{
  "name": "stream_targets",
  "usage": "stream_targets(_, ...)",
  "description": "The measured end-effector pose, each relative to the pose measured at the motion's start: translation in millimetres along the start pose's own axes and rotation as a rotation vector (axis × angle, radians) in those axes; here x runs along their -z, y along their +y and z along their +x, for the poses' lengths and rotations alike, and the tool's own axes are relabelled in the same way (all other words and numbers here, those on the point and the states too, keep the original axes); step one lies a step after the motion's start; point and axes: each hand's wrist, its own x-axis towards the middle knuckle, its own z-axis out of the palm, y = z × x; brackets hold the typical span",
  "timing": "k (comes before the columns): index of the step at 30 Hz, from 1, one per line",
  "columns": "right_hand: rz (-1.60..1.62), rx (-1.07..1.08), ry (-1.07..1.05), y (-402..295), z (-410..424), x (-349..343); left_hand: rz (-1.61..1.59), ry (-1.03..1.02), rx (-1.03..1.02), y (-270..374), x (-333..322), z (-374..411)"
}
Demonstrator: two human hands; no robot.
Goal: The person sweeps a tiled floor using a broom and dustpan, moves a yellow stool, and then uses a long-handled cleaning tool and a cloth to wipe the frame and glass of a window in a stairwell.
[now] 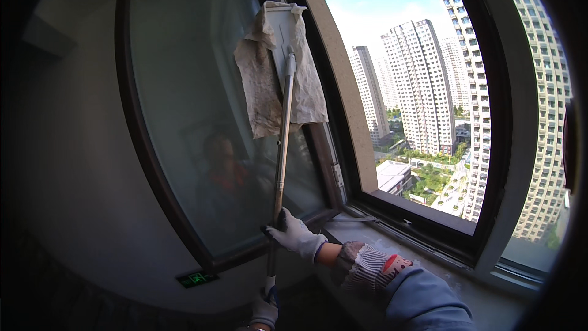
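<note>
My right hand (294, 236), in a white work glove with dark fingertips, is closed around the middle of a metal telescopic pole (283, 156). Lower down, my left hand (264, 309), also gloved, grips the pole's white bottom end. At the top of the pole is a flat mop head (284, 32). A creased, dirt-stained cloth (264, 89) is draped around the head and hangs down on both sides. The head and cloth stand over the upper part of an inward-opened window sash's glass pane (183, 101); I cannot tell whether the cloth touches it.
The sash's dark frame (138, 133) reaches into the room. A green-lit exit sign (197, 278) is on the wall below. On the right, the open window frame (498, 101) looks out from high up onto towers (418, 87). The windowsill (367, 232) runs under my right forearm.
</note>
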Motion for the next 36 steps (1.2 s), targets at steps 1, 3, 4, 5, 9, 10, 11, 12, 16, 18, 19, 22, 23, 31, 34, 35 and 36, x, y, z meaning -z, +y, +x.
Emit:
stream_targets(1,0.065,-0.073,-0.002,-1.5,-6.7,-4.3,0.021,-0.037,0.021,-16.0,-5.1,-22.0)
stream_targets(3,0.195,-0.237,0.001,3.5,-30.7,-19.6,0.03,0.007,0.038,-36.9,-10.4,-60.9)
stream_targets(4,0.249,-0.318,0.016,9.4,-42.2,-24.5,0.011,-0.022,-0.021,-51.4,-17.5,-79.8)
stream_targets(5,0.27,-0.282,0.023,29.5,-54.7,-42.4,0.008,-0.037,-0.065,-70.2,-18.6,-102.8)
stream_targets(9,0.095,-0.09,0.141,80.2,-106.2,-68.7,-0.115,-0.153,-0.077,-74.8,-28.4,-137.4)
stream_targets(10,0.129,-0.079,0.156,86.6,-100.5,-68.0,-0.173,-0.19,-0.07,-68.8,-28.2,-136.7)
stream_targets(11,0.166,-0.066,0.162,76.6,-88.8,-60.1,-0.244,-0.225,-0.052,-59.7,-27.4,-132.0)
stream_targets(12,0.21,-0.055,0.159,64.1,-75.1,-52.7,-0.33,-0.257,-0.025,-45.6,-23.5,-122.9)
stream_targets(16,0.31,0.004,0.134,6.9,26.4,6.6,-0.784,-0.468,0.121,37.3,-8.2,-50.6)
stream_targets(18,0.245,0.004,0.149,-41.4,74.1,44.4,-1.03,-0.56,0.245,80.5,-7.2,5.8)
stream_targets(19,0.092,0.038,0.186,-56.2,100.2,61.2,-0.933,-0.516,0.166,114.8,1.3,22.4)
stream_targets(22,-0.209,0.011,0.187,-119.9,134.0,111.0,-0.891,-0.369,0.007,212.6,19.2,67.4)
stream_targets(23,-0.265,0.047,0.188,-136.6,137.3,108.8,-1.096,-0.439,0.086,223.4,27.2,99.9)
stream_targets(31,-0.314,0.239,0.198,-226.8,144.8,125.2,-0.708,-0.144,-0.38,405.9,131.3,178.7)
stream_targets(34,-0.291,0.231,0.252,-252.9,163.8,133.1,-0.743,-0.165,-0.431,435.2,146.0,193.7)
stream_targets(35,-0.293,0.236,0.227,-260.1,163.5,135.0,-0.764,-0.166,-0.428,436.6,149.4,190.5)
stream_targets(36,-0.295,0.241,0.2,-265.4,161.2,134.2,-0.754,-0.148,-0.438,432.8,151.7,194.2)
